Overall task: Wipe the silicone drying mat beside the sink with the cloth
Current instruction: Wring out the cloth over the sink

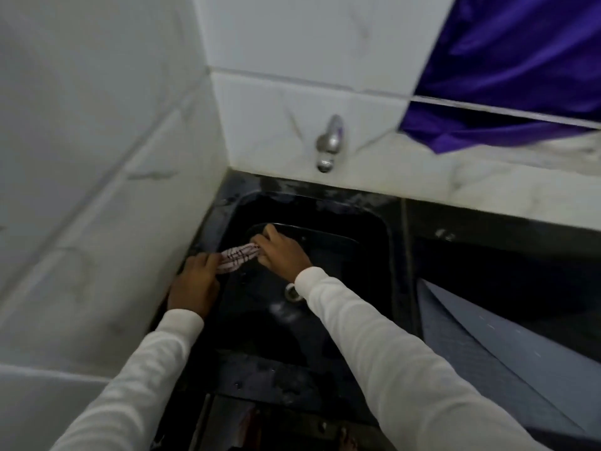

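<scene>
A white cloth with dark check lines (239,257) is twisted into a tight roll over the black sink (367,222). My left hand (195,284) grips its left end at the sink's left rim. Gripping the right end is my right hand (279,252), held over the basin. Both arms wear white sleeves. The grey-blue silicone drying mat (487,346) lies on the counter to the right of the sink, apart from both hands.
A metal tap (329,146) sticks out of the white tiled wall above the sink. The round drain (293,292) shows in the basin floor. A purple curtain (520,60) hangs at the upper right. White tiled wall closes off the left side.
</scene>
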The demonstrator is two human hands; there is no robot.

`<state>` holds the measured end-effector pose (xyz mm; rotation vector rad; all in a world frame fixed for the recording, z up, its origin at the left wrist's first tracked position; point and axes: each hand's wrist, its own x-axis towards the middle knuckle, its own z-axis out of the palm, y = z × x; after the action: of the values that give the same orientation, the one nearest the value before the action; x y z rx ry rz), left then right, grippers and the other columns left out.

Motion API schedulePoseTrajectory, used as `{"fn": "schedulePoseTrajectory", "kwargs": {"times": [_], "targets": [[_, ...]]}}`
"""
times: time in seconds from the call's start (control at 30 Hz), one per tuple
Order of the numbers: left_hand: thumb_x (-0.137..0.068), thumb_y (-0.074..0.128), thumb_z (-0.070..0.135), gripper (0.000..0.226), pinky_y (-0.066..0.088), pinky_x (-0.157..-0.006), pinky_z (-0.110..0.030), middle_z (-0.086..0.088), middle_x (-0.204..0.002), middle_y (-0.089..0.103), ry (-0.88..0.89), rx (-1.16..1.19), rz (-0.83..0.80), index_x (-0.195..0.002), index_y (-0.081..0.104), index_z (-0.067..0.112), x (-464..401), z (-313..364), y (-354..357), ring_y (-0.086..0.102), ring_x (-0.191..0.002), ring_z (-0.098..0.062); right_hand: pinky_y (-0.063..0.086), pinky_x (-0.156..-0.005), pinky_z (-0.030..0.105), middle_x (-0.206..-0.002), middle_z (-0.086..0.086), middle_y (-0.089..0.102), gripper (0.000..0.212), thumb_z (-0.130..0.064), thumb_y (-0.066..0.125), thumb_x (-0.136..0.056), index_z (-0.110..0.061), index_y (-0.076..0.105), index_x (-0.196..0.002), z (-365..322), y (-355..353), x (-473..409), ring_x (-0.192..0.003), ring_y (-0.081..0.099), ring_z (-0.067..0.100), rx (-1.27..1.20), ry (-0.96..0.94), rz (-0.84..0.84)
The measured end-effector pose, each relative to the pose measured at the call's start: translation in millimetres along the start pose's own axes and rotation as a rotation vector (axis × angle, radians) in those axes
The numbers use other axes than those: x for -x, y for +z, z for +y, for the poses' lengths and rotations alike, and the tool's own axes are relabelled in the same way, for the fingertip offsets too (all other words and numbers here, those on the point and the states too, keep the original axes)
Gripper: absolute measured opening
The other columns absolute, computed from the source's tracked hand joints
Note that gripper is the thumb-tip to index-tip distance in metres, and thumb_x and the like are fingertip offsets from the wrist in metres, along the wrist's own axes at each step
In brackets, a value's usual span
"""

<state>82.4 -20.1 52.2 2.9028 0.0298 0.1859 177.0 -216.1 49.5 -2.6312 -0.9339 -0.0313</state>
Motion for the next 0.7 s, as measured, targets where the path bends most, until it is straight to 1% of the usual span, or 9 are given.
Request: {"fn": "schedulePoseTrajectory", "kwargs": {"times": [0.07,0.1,0.17,0.23,0.3,0.4,0.53,0.6,0.7], "targets": [[-0.068,0.042,0.018,0.044,0.05,-0.054,-0.045,-0.019,-0.101,0.059,0.127,0.006,0.014,-0.108,0.059,0.007,-14,23,8,0.054,-0.087,-0.04,0.047,-0.057,0.04,-0.111,0.018,0.048,0.038,-0.015,0.065,-0.081,-0.01,0.058,-0.117,20,-22,26,-0.082,0.058,0.038,-0.015,0.086,0.051],[-0.069,0.041,0.02,0.045,0.049,-0.054,-0.045,-0.018,-0.102,0.059,0.19,0.017,0.012,-0.11,0.058,0.008,-19,37,11,0.053,-0.089,-0.039,0.048,-0.058,0.04,-0.113,0.016,0.046,0.038,-0.015,0.064,-0.083,-0.011,0.057,-0.119,30,-31,41,-0.083,0.058,0.036,-0.025,0.118,0.079],[-0.072,0.052,0.015,0.042,0.05,-0.054,-0.044,-0.016,-0.106,0.058,0.276,0.039,0.001,-0.114,0.057,0.009,-25,67,14,0.052,-0.092,-0.038,0.051,-0.061,0.041,-0.115,0.013,0.043,0.037,-0.017,0.062,-0.085,-0.014,0.055,-0.121,49,-46,73,-0.082,0.057,0.033,-0.039,0.169,0.125],[-0.07,0.067,0.008,0.047,0.051,-0.055,-0.043,-0.013,-0.109,0.058,0.372,0.081,-0.032,-0.116,0.058,0.01,-27,102,19,0.052,-0.095,-0.036,0.051,-0.062,0.042,-0.114,0.01,0.043,0.036,-0.017,0.061,-0.086,-0.016,0.056,-0.121,68,-61,112,-0.08,0.056,0.03,-0.041,0.248,0.165],[-0.068,0.07,0.007,0.049,0.052,-0.056,-0.042,-0.011,-0.108,0.059,0.476,0.134,-0.054,-0.116,0.058,0.011,-23,137,25,0.053,-0.094,-0.035,0.051,-0.06,0.042,-0.112,0.01,0.045,0.033,-0.015,0.062,-0.086,-0.016,0.059,-0.119,82,-75,153,-0.077,0.056,0.029,-0.034,0.329,0.216],[-0.071,0.056,0.013,0.041,0.051,-0.052,-0.038,-0.009,-0.103,0.061,0.611,0.198,-0.049,-0.112,0.06,0.011,-13,193,33,0.056,-0.088,-0.033,0.051,-0.065,0.041,-0.108,0.009,0.048,0.03,-0.015,0.061,-0.089,-0.018,0.061,-0.119,97,-93,213,-0.078,0.057,0.027,-0.046,0.424,0.288],[-0.072,0.044,0.02,0.041,0.049,-0.048,-0.034,-0.006,-0.097,0.062,0.762,0.24,-0.037,-0.108,0.063,0.011,7,260,42,0.056,-0.083,-0.029,0.053,-0.069,0.038,-0.109,0.004,0.047,0.032,-0.016,0.06,-0.089,-0.02,0.059,-0.12,118,-115,288,-0.082,0.058,0.02,-0.03,0.513,0.354],[-0.071,0.053,0.015,0.039,0.048,-0.05,-0.033,-0.005,-0.099,0.061,0.818,0.245,-0.048,-0.109,0.061,0.012,15,290,49,0.054,-0.085,-0.027,0.053,-0.071,0.037,-0.109,0.004,0.048,0.033,-0.012,0.061,-0.088,-0.018,0.06,-0.12,131,-124,321,-0.084,0.058,0.018,-0.028,0.539,0.369],[-0.06,0.072,0.001,0.052,0.049,-0.05,-0.034,-0.006,-0.101,0.062,0.851,0.261,-0.1,-0.11,0.062,0.011,24,331,56,0.055,-0.086,-0.027,0.053,-0.071,0.037,-0.109,0.002,0.049,0.031,-0.012,0.061,-0.088,-0.018,0.061,-0.119,153,-137,361,-0.086,0.058,0.017,-0.012,0.558,0.392]]}}
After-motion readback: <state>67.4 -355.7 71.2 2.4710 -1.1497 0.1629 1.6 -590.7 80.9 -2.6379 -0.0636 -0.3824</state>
